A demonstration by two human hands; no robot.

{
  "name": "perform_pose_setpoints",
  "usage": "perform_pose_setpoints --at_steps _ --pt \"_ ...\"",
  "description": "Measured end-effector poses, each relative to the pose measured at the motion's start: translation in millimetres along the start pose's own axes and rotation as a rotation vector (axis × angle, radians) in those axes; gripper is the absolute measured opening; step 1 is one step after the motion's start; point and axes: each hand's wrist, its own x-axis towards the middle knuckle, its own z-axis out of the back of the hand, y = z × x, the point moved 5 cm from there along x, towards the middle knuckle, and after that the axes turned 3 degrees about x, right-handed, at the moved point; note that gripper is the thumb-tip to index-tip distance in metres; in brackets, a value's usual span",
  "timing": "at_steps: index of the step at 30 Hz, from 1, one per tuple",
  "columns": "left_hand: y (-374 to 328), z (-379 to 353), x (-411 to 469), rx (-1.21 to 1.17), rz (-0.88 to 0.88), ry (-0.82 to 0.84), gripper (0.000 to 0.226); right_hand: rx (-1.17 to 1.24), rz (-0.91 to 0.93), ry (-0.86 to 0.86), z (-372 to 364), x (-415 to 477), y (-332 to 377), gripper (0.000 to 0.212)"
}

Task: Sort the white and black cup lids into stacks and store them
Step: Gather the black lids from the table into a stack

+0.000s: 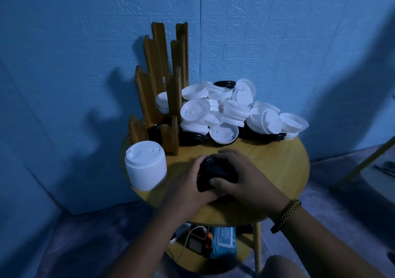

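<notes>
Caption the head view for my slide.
Left hand and right hand grip a black lid stack on the table, beside the white lid stack.

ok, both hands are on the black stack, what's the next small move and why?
Probably lift the black stack toward the rack. The left hand and right hand both grip it on the table, and the rack's front slot already holds black lids.
</notes>
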Motion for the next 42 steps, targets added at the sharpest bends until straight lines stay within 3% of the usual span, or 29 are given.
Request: perform_pose_setpoints --at_steps 6,11,15,19,23,27,30,38,42 --pt "-1 0 0 -0.053 0.010 0.032 0.090 0.163 -0.025 0.102 3 -2 -8 0.061" --pt "-1 0 0 -0.021 -0.005 0.044 0.086 0.013 -0.013 0.039 -2 -6 -6 0.073" --pt "-2 -1 -1 -0.025 0.008 0.081 0.089 0.385 -0.170 0.127 -1 -8 -10 0.051" --pt "-2 -3 0 0.021 0.008 0.097 0.094 0.306 -0.153 0.000 -5 -10 -12 0.062" --pt "-4 -2 1 -0.071 0.048 0.025 0.073 0.309 -0.175 -0.041 -1 -13 -16 0.070" --pt "-4 -2 3 -0.084 0.037 -0.013 0.070 0.305 -0.130 -0.054 -1 -18 -19 0.088" --pt "-6 -2 3 -0.104 0.041 -0.020 0.058 0.176 -0.107 -0.056 -4 -23 -23 0.098" --pt "-8 2 5 -0.106 0.053 -0.053 0.060 0.093 -0.084 -0.101 -4 -24 -22 0.097" --pt "-13 0 6 -0.092 0.068 -0.101 0.047 0.236 -0.133 -0.114 1 -22 -20 0.078"
